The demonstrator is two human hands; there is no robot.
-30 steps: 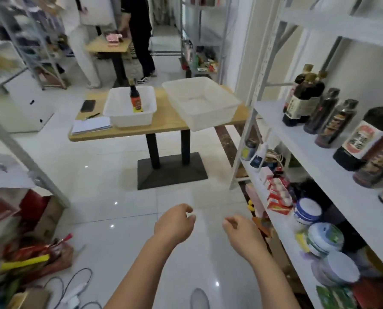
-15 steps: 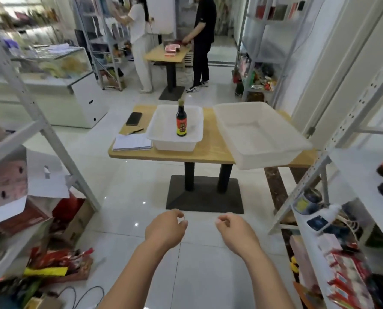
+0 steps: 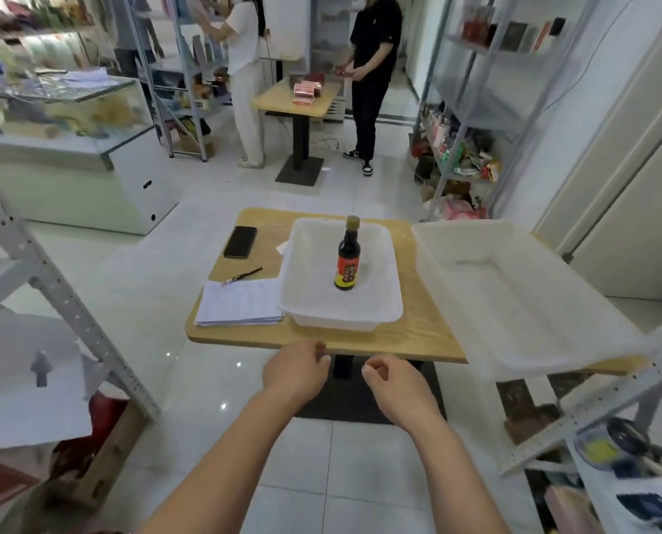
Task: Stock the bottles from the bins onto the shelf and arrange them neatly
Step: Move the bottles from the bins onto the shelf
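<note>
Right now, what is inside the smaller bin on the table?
One dark bottle stands upright in the smaller bin; nothing else shows. Its near rim covers a strip of floor.

Wooden table (image 3: 418,337) bears small bin (image 3: 339,322), large bin (image 3: 514,302), phone (image 3: 240,242), pen (image 3: 243,275), papers (image 3: 241,304).

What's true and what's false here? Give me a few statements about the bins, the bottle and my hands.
A dark bottle stands upright in the smaller bin. True.
The larger bin holds three bottles. False: no bottle shows in it.
The left hand grips the bottle. False: the left hand and the right hand hold nothing, near the table edge.
A phone lies on the table, left of the smaller bin. True.
</note>
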